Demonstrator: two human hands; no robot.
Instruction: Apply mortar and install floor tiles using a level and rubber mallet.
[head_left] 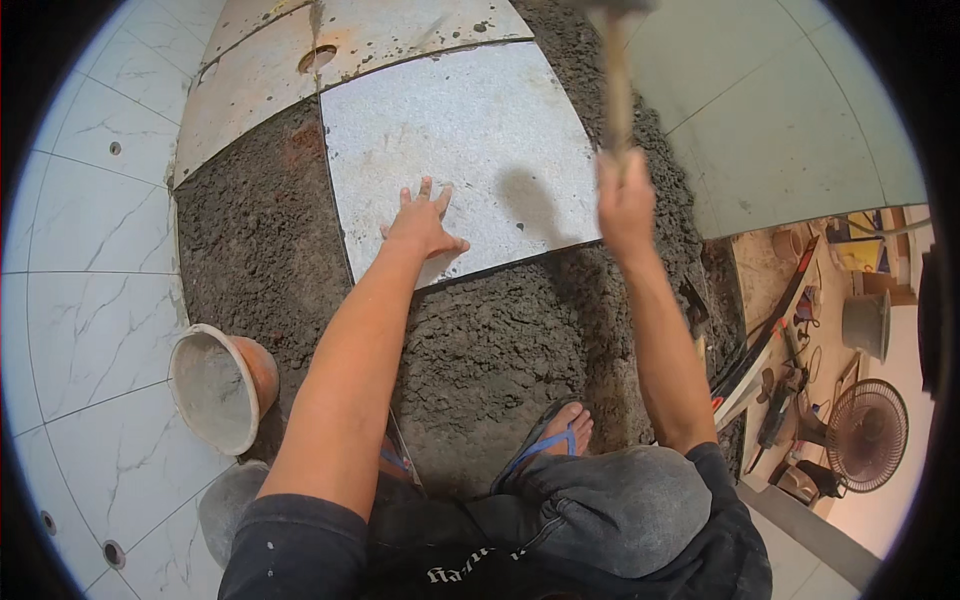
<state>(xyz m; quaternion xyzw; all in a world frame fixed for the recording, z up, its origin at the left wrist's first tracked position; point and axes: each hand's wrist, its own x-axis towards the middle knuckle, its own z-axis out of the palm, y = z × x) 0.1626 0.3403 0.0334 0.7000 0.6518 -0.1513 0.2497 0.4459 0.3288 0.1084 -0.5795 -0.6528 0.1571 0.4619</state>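
Note:
My left hand [420, 228] lies on a pale square floor tile [450, 130], its fingers spread and nothing held. My right hand [626, 203] is closed round the wooden handle of a mallet [618, 95], raised over the tile's right edge. The mallet's dark head is blurred and partly cut off by the top of the view; a shadow falls on the tile. Rough grey mortar [490, 335] spreads along the tile's near side, with more on its left and right.
Other laid tiles [400, 42], one with a round hole, border the far side. A mortar-stained bucket [222, 385] leans at the left by marbled wall tiles [95, 320]. At right are a greenish tiled wall [770, 120], a fan [866, 435], a long level [775, 320] and a grey bucket [866, 323].

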